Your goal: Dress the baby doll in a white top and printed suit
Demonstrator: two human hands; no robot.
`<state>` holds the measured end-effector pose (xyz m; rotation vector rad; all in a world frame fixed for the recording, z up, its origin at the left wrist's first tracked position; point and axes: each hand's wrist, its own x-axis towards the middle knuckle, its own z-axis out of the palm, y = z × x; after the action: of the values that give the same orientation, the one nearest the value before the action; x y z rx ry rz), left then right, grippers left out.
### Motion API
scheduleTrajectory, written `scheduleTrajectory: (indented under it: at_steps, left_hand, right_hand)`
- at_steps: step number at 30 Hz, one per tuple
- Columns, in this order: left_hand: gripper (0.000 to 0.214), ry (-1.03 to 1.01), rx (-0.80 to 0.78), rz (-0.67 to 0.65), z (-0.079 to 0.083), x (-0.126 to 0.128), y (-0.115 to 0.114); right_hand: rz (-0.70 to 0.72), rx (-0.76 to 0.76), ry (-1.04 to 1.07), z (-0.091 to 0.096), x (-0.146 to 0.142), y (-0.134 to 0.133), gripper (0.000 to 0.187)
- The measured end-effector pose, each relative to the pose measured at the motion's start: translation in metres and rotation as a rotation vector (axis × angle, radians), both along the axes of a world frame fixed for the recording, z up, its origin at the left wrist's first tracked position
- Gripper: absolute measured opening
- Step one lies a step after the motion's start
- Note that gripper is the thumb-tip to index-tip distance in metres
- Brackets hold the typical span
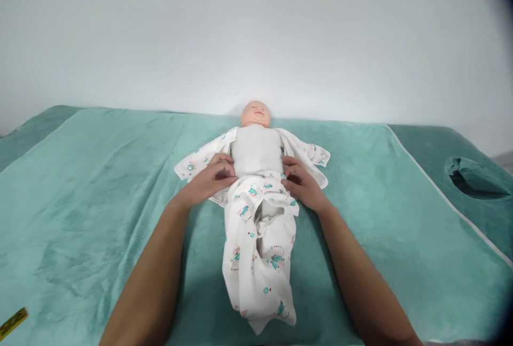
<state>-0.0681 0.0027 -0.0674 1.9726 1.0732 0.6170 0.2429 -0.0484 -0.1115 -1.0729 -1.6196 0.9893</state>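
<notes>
A baby doll (257,148) lies on its back, its head at the far side against the wall. Over its legs is a pair of white printed baby trousers (260,271), loose and creased, with an opening in the cloth near the crotch. A matching baby shirt (206,154) is spread open around the bare white torso, its sleeves out to both sides. My left hand (212,179) pinches the trousers' waist at the doll's left-of-picture hip. At the opposite hip, my right hand (301,181) has curled fingers at the waistband. Both hands' fingertips are partly hidden.
Green plush cloth (96,217) covers the table, with wrinkles on the left. A white-edged seam (444,196) crosses it on the right, beyond which is a dark opening (476,188). A yellow-black strip (13,323) lies bottom left. The white wall (256,30) rises behind.
</notes>
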Motion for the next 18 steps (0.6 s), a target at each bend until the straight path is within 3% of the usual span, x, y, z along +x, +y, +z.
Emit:
scheduleTrajectory:
  at_steps: [10,14,18]
  left_hand:
    - [0.024,0.12,-0.016,-0.174,0.01,-0.011,-0.009]
    - [0.02,0.127,0.071,-0.136,0.008,-0.007,-0.011]
    - [0.017,0.085,0.207,0.02,-0.004,0.004,-0.006]
  right_hand:
    - [-0.081,0.1,-0.007,-0.006,-0.008,-0.001,0.014]
    - [-0.086,0.054,0.01,-0.008,-0.009,-0.001,0.014]
    - [-0.085,0.047,0.008,-0.008,-0.01,0.001,0.013]
